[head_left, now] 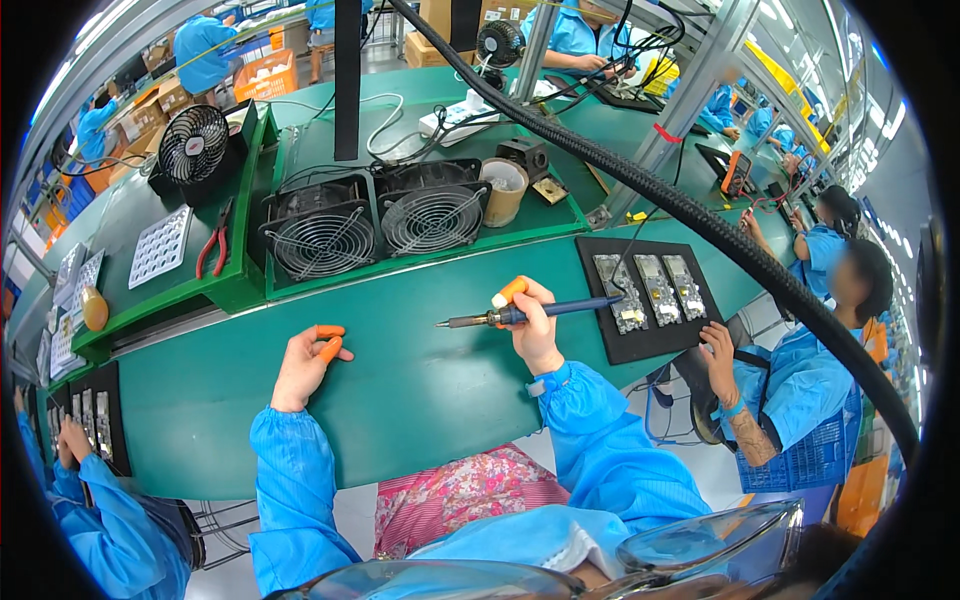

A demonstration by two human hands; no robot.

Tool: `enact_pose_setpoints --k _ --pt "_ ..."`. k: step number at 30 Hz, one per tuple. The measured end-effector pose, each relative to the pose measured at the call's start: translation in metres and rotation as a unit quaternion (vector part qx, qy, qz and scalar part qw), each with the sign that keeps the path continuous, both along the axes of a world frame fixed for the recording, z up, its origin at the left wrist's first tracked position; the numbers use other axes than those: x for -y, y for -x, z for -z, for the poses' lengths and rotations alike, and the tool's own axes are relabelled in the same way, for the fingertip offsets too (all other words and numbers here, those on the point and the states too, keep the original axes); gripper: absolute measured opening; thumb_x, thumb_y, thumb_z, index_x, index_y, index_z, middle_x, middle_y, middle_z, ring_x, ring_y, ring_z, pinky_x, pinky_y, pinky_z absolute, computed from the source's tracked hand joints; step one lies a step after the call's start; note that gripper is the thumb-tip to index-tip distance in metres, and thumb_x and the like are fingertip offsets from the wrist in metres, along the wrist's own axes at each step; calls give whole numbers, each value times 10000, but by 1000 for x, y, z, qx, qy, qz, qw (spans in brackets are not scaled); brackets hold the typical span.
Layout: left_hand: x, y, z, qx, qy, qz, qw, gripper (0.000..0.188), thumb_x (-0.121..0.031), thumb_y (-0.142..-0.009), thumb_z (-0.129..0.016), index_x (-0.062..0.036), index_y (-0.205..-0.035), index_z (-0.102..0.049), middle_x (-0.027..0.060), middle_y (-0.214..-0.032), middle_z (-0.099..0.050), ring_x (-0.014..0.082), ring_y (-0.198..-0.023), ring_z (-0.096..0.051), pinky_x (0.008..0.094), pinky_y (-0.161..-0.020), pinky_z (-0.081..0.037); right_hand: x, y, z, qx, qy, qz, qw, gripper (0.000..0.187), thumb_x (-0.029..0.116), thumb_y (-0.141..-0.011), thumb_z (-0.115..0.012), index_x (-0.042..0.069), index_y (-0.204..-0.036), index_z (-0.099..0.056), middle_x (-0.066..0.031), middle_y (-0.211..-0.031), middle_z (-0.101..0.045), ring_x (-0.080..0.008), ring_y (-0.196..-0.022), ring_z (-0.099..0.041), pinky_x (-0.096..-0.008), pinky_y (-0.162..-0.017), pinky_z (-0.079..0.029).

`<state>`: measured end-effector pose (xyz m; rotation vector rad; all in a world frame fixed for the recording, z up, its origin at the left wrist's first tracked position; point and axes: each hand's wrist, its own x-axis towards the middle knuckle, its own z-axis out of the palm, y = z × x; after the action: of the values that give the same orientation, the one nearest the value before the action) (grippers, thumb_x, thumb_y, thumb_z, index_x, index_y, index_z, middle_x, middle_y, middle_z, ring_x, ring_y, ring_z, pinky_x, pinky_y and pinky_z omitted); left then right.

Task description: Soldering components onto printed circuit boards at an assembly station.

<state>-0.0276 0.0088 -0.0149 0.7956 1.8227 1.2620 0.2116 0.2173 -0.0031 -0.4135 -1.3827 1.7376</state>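
My right hand [535, 330] grips a soldering iron [580, 305] with a dark blue handle, its metal tip pointing left above the green table mat [420, 400]. An orange finger cot [510, 291] covers one of its fingertips. To the left, my left hand [305, 365] rests near the mat, its fingers loosely bent and apart, two in orange cots, holding nothing that I can see. Right of my right hand lies a black tray [640, 345] bearing three circuit boards, the closest being a grey circuit board [622, 295].
Two fans with wire guards [318, 238] stand behind the mat beside a beige cup [503, 190]. Red pliers [215, 240] and a white tray [160, 247] lie on the green shelf at left. A thick black cable [690, 205] crosses overhead. Co-workers [800, 390] sit on both sides.
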Motion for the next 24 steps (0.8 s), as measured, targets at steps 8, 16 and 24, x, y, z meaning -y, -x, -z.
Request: enact_pose_setpoints --k 8,16,24 --pt "0 0 -2 7 3 -3 1000 224 -90 -869 -494 -1 -1073 -528 59 -752 -644 14 -540 -387 166 -491 -299 3 0 -5 6 11 1 1000 218 170 -773 -427 -13 -711 -527 -58 -556 -517 -76 -428 -433 -187 -372 -261" --pt "4 0 -4 -18 -7 11 1000 234 -93 -860 -505 4 -1071 -536 76 -780 -648 80 -699 -530 195 -661 -398 -10 -1 19 5 -14 5 1000 201 165 -773 -448 -19 -722 -511 -81 -619 -519 -126 -484 -484 -222 -426 -384" --pt "4 -1 -4 6 -5 5 1000 246 -76 -856 -508 -4 -1089 -535 81 -790 -646 73 -722 -524 192 -673 -397 3 4 15 -21 43 103 994 175 173 -782 -432 16 -726 -484 -59 -624 -494 -104 -466 -459 -197 -387 -343"
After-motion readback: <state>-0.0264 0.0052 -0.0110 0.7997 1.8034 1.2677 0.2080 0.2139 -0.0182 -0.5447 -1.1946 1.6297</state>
